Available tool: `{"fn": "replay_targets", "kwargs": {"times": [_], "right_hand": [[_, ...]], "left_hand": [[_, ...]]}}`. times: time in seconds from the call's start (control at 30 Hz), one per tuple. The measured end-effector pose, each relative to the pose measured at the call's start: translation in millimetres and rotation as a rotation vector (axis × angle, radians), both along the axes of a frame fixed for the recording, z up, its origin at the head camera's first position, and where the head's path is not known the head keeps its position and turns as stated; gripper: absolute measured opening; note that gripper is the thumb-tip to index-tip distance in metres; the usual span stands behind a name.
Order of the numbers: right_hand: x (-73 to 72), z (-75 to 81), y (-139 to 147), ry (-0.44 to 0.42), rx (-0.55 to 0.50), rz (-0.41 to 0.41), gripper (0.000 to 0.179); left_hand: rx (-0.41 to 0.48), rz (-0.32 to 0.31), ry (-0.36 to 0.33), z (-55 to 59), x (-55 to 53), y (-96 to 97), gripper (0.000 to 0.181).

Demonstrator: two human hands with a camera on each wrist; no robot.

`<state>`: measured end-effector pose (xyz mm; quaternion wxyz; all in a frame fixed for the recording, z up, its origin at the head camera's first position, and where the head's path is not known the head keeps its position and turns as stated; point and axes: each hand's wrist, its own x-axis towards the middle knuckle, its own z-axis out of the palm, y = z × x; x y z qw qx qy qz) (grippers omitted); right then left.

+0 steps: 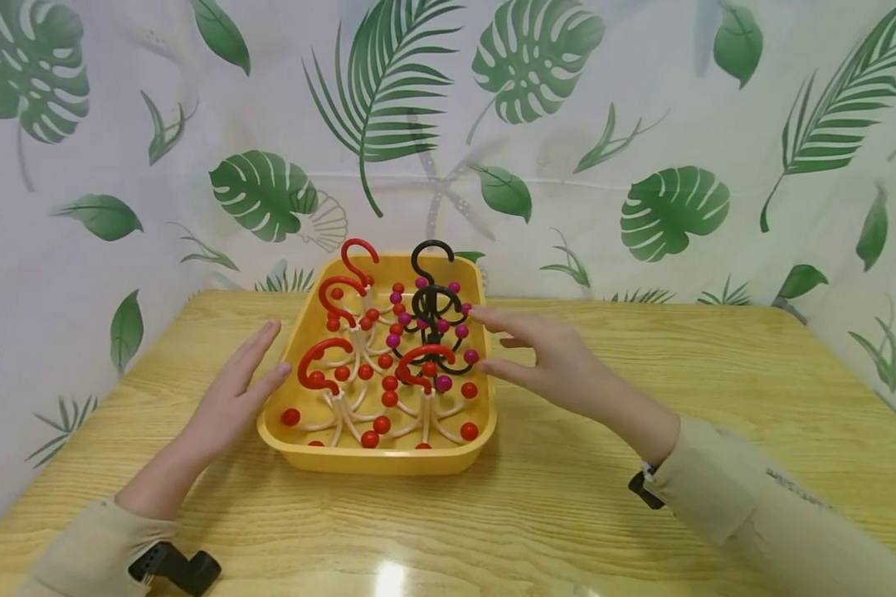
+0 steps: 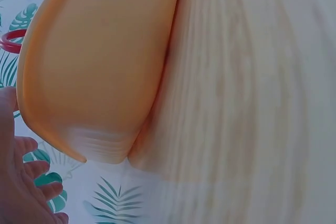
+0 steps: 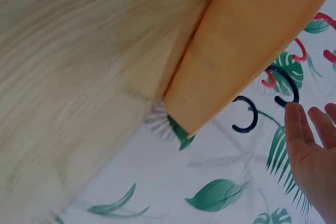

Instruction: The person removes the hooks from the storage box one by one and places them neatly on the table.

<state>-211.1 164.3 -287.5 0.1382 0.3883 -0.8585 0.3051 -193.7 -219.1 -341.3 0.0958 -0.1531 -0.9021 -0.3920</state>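
Observation:
A yellow plastic tray stands on the table, holding several small hook-topped racks with ball-tipped prongs. Red hooks top the ones with pale stems and red balls; black hooks top the dark ones with magenta balls. My left hand is at the tray's left rim, fingers extended, thumb tip right at the edge. At the right rim my right hand reaches in with straight fingers and thumb apart, its fingertips near the black-hooked racks. Both hands hold nothing. The tray's outer wall fills much of the left wrist view.
The wood-grain table carries the tray near its back edge. Behind it hangs a white cloth printed with green leaves. Each sleeve has a black wrist device, one at the left cuff and one at the right.

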Motion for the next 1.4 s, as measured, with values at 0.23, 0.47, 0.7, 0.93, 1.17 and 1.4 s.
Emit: {"fn": "replay_targets", "kwargs": {"times": [0.23,0.47,0.7,0.93,1.17,1.4], "right_hand": [[-1.2,1.8,-23,-0.022,-0.034,0.080,0.051],[-2.8,2.8,-36,0.000,-0.078,0.097,0.037],[-2.9,5.2,-42,0.046,-0.078,0.070,0.022],[-0.9,7.5,-45,0.050,-0.049,0.045,0.019],[-0.6,7.5,-48,0.034,-0.024,0.022,0.016],[-0.6,6.1,-50,0.037,-0.024,0.035,0.013]], "left_hand": [[0.038,-0.004,-0.048,-2.3,-0.6,0.3,0.064],[0.070,-0.017,-0.106,-5.9,-1.8,1.2,0.065],[0.086,-0.015,-0.183,-5.4,1.5,2.9,0.067],[0.107,-0.049,-0.182,-8.7,1.5,2.2,0.064],[0.118,-0.054,-0.206,-10.0,1.5,1.4,0.065],[0.124,-0.047,-0.224,-11.3,2.4,1.4,0.066]]}}
